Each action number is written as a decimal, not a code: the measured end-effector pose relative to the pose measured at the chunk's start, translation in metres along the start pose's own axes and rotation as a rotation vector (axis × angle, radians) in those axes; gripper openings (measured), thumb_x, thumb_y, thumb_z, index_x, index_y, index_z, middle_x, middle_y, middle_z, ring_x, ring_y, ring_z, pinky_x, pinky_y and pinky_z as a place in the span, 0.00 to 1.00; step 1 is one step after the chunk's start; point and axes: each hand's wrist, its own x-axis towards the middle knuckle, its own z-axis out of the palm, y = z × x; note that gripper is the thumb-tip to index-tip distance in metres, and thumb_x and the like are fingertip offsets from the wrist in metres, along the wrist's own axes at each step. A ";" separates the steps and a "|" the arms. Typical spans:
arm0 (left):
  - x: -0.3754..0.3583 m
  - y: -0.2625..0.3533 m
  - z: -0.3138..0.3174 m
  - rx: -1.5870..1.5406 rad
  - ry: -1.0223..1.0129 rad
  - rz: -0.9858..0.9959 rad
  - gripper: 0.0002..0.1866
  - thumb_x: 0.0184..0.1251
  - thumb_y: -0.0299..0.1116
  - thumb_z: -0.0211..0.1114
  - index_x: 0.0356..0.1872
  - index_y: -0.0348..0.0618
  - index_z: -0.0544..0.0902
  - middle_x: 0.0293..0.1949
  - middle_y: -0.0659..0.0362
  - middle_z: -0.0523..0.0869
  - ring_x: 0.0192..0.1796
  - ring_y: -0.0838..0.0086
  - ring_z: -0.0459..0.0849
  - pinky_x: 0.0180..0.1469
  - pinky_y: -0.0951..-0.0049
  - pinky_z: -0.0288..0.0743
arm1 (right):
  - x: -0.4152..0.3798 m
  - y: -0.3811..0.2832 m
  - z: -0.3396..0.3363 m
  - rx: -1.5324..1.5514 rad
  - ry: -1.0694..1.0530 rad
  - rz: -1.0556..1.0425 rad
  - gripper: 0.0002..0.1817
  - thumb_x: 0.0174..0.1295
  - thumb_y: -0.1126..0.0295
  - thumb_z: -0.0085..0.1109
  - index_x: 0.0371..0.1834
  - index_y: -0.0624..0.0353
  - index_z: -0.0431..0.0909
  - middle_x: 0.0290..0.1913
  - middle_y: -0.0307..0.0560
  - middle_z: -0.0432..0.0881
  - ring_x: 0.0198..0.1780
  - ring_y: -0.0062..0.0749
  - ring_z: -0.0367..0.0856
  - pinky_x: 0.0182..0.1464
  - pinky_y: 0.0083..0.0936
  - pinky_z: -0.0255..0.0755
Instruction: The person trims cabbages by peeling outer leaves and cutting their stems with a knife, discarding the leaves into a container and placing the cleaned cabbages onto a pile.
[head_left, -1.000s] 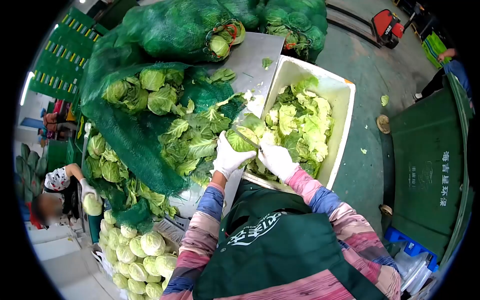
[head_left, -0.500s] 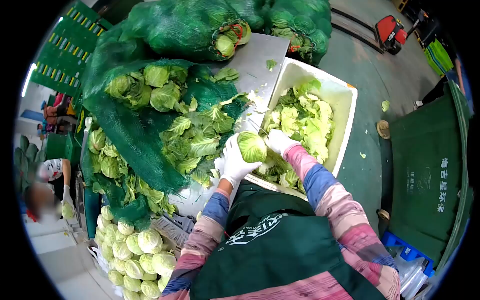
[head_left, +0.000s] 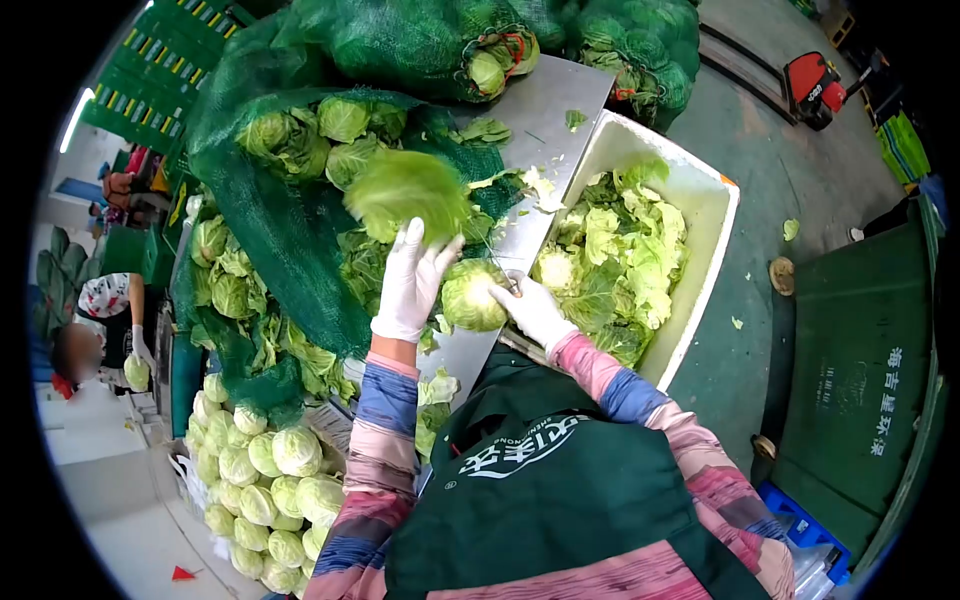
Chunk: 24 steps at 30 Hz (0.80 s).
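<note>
A round cabbage sits on the table edge in front of me, by the fingers of my right hand. That hand is closed around a small knife, its thin blade pointing up and left past the cabbage. My left hand, in a white glove too, is raised left of the cabbage with its fingers stretched and spread. A large loose cabbage leaf, smeared by motion, overlaps its fingertips. Behind the leaf lies an open green net bag with whole cabbages in it.
At right, a white foam box holds trimmed leaves. Full net bags lie at the back of the metal table. Stacked pale cabbages are at lower left. A green bin stands far right; another person works at left.
My left hand has left the cabbage and risen up and left, by a loose leaf. The cabbage now sits lower, beside my right hand. The whole view has shifted slightly.
</note>
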 end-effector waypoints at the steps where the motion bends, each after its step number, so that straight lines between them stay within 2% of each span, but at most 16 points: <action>1: 0.000 -0.002 0.000 0.368 0.091 0.066 0.35 0.65 0.34 0.66 0.69 0.34 0.61 0.68 0.48 0.67 0.68 0.63 0.68 0.68 0.67 0.64 | -0.003 -0.008 0.002 -0.067 0.023 -0.015 0.31 0.63 0.49 0.58 0.59 0.64 0.73 0.42 0.65 0.83 0.46 0.55 0.82 0.52 0.37 0.73; 2: 0.000 -0.005 -0.001 0.736 0.183 0.132 0.41 0.62 0.37 0.69 0.71 0.33 0.57 0.71 0.44 0.62 0.72 0.60 0.64 0.70 0.65 0.61 | -0.001 -0.005 0.005 -0.068 0.020 -0.016 0.31 0.63 0.49 0.58 0.59 0.64 0.73 0.42 0.65 0.83 0.46 0.55 0.82 0.52 0.37 0.73; 3: -0.004 -0.011 -0.013 0.996 0.232 0.118 0.53 0.53 0.44 0.76 0.72 0.30 0.53 0.72 0.39 0.58 0.75 0.57 0.57 0.73 0.62 0.55 | 0.001 0.000 0.009 -0.045 0.030 -0.061 0.30 0.64 0.50 0.57 0.60 0.63 0.72 0.39 0.63 0.83 0.42 0.51 0.83 0.48 0.36 0.74; 4: -0.011 -0.020 -0.030 1.154 0.280 0.005 0.58 0.46 0.48 0.79 0.72 0.28 0.53 0.72 0.37 0.58 0.74 0.55 0.58 0.73 0.61 0.54 | 0.003 0.002 0.011 -0.020 0.040 -0.106 0.29 0.65 0.51 0.57 0.60 0.62 0.72 0.37 0.60 0.84 0.38 0.48 0.84 0.45 0.35 0.75; 5: -0.015 -0.046 -0.071 1.299 0.261 -0.021 0.60 0.44 0.50 0.80 0.71 0.27 0.53 0.70 0.37 0.60 0.73 0.55 0.60 0.73 0.61 0.55 | 0.000 -0.014 0.002 0.120 -0.125 0.108 0.26 0.68 0.53 0.53 0.61 0.62 0.71 0.28 0.52 0.82 0.26 0.37 0.80 0.33 0.31 0.74; 6: -0.020 -0.066 -0.103 1.444 0.242 -0.050 0.62 0.41 0.51 0.81 0.71 0.26 0.53 0.69 0.36 0.61 0.71 0.55 0.63 0.72 0.62 0.56 | 0.000 -0.018 -0.003 0.123 -0.129 0.108 0.26 0.68 0.53 0.53 0.61 0.62 0.71 0.28 0.52 0.82 0.26 0.37 0.80 0.33 0.31 0.74; 8: -0.039 -0.083 -0.090 1.311 0.294 -0.050 0.62 0.39 0.50 0.82 0.70 0.25 0.53 0.65 0.37 0.66 0.67 0.54 0.68 0.70 0.62 0.61 | -0.002 -0.019 -0.009 0.237 -0.205 0.120 0.25 0.71 0.53 0.50 0.62 0.61 0.70 0.22 0.46 0.77 0.18 0.29 0.73 0.25 0.28 0.69; 9: -0.040 -0.088 -0.082 1.015 0.244 -0.060 0.62 0.38 0.48 0.82 0.70 0.26 0.53 0.63 0.38 0.68 0.64 0.54 0.71 0.67 0.63 0.65 | -0.002 -0.023 -0.014 0.225 -0.208 0.115 0.26 0.72 0.54 0.48 0.64 0.61 0.69 0.21 0.45 0.76 0.17 0.27 0.71 0.25 0.26 0.68; 10: -0.037 -0.088 -0.082 1.009 0.254 -0.062 0.62 0.38 0.48 0.82 0.70 0.26 0.53 0.63 0.38 0.68 0.64 0.54 0.71 0.67 0.63 0.65 | 0.002 -0.015 -0.015 0.094 -0.219 0.026 0.28 0.72 0.52 0.47 0.66 0.61 0.67 0.21 0.52 0.78 0.19 0.37 0.77 0.27 0.33 0.71; 12: -0.032 -0.088 -0.077 1.181 0.212 0.005 0.62 0.38 0.48 0.82 0.70 0.26 0.53 0.62 0.38 0.69 0.63 0.53 0.72 0.65 0.63 0.67 | 0.006 -0.009 -0.015 -0.231 -0.140 -0.191 0.29 0.72 0.50 0.43 0.67 0.60 0.66 0.25 0.62 0.81 0.25 0.52 0.81 0.32 0.42 0.74; 13: -0.031 -0.086 -0.074 1.243 0.215 0.007 0.62 0.38 0.49 0.82 0.70 0.28 0.53 0.62 0.37 0.68 0.63 0.52 0.72 0.66 0.63 0.67 | 0.005 -0.010 -0.015 -0.239 -0.145 -0.194 0.29 0.72 0.50 0.43 0.67 0.60 0.66 0.25 0.62 0.81 0.25 0.52 0.81 0.32 0.42 0.74; 15: -0.031 -0.083 -0.068 1.293 0.224 -0.004 0.61 0.39 0.49 0.82 0.70 0.28 0.53 0.62 0.38 0.68 0.63 0.51 0.71 0.65 0.62 0.67 | 0.001 -0.017 -0.014 -0.522 -0.135 -0.232 0.30 0.72 0.49 0.40 0.69 0.58 0.65 0.29 0.69 0.81 0.32 0.62 0.81 0.38 0.49 0.74; 19: -0.034 -0.083 -0.059 1.365 0.241 0.009 0.60 0.40 0.50 0.80 0.70 0.28 0.54 0.60 0.37 0.69 0.62 0.48 0.71 0.65 0.60 0.67 | -0.003 -0.027 -0.013 -0.600 -0.139 -0.179 0.31 0.72 0.48 0.40 0.70 0.56 0.63 0.28 0.68 0.81 0.32 0.61 0.82 0.38 0.49 0.74; 22: -0.033 -0.093 -0.057 1.400 0.287 0.049 0.58 0.41 0.49 0.80 0.69 0.28 0.55 0.59 0.38 0.69 0.61 0.47 0.71 0.64 0.59 0.67 | 0.002 -0.029 -0.015 -0.600 -0.106 -0.112 0.30 0.72 0.48 0.40 0.70 0.54 0.65 0.31 0.69 0.81 0.36 0.62 0.82 0.42 0.48 0.75; 24: -0.036 -0.099 -0.053 1.443 0.326 0.093 0.57 0.42 0.47 0.79 0.69 0.30 0.55 0.59 0.38 0.68 0.61 0.47 0.70 0.64 0.59 0.67 | 0.011 -0.017 -0.014 -0.424 -0.075 -0.112 0.27 0.72 0.50 0.40 0.66 0.53 0.70 0.36 0.68 0.82 0.40 0.62 0.82 0.46 0.47 0.74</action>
